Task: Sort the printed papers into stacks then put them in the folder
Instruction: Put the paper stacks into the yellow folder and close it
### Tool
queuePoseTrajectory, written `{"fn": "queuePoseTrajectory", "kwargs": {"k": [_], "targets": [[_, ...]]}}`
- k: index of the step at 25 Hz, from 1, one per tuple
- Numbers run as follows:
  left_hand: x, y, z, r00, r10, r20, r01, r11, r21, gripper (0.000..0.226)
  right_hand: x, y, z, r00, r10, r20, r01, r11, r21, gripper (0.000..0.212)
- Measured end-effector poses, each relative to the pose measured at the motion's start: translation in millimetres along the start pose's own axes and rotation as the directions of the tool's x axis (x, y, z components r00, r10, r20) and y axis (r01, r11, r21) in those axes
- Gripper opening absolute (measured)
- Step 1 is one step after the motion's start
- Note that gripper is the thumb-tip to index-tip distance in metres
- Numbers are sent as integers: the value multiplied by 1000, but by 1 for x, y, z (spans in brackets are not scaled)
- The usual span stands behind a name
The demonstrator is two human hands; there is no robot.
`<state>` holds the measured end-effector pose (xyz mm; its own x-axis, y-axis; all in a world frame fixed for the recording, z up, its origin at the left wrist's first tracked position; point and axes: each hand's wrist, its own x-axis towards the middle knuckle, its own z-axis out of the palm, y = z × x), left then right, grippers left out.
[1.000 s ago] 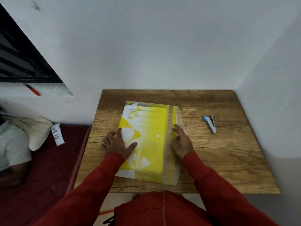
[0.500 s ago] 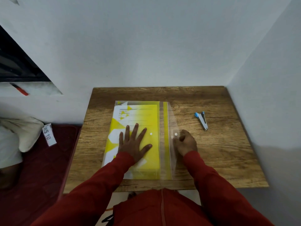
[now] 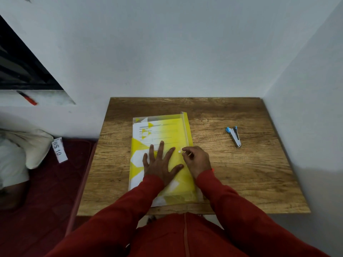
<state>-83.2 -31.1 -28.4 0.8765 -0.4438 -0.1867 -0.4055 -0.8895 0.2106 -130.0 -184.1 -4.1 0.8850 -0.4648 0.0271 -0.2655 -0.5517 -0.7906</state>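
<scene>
left hand (image 3: 161, 165) flat on folder (image 3: 165, 130), fingers straight | right hand (image 3: 197, 158) pinches snap (image 3: 179, 150) at folder's right edge | long axis runs away from person

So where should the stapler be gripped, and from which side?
Judging by its pose, pinch the stapler across its narrow sides at mid-body, coming from above. It lies flat on the table, long and slim, blue end away from the person, with bare wood around it.
</scene>
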Motion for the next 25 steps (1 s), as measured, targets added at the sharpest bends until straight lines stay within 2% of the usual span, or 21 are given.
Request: {"fn": "queuePoseTrajectory", "kwargs": {"k": [2, 5, 13, 17, 22, 25], "targets": [[0, -1, 0, 1000, 5, 8, -6, 1000, 8, 80, -1, 5, 8, 997, -40, 69, 48, 992, -121, 22], [-1, -4, 0, 1000, 22, 15, -22, 1000, 7, 79, -2, 8, 14, 994, -36, 106, 57, 977, -204, 23], [0, -4, 0, 999, 25, 32, -26, 999, 26, 78, -2, 10, 18, 989, -83, 120, 111, 962, -248, 26], [0, -5, 1, 999, 43, 20, -44, 999, 32, 77, -8, 9, 20, 984, -131, 119, 163, 935, -315, 48], [-1, -5, 2, 999, 36, -4, -36, 999, 15, 78, -10, 11, 22, 986, -112, 121, 147, 932, -331, 58], [-1, -6, 2, 999, 42, 2, -42, 999, 27, 78, -10, 12, 25, 984, -139, 107, 170, 913, -370, 55]]}}
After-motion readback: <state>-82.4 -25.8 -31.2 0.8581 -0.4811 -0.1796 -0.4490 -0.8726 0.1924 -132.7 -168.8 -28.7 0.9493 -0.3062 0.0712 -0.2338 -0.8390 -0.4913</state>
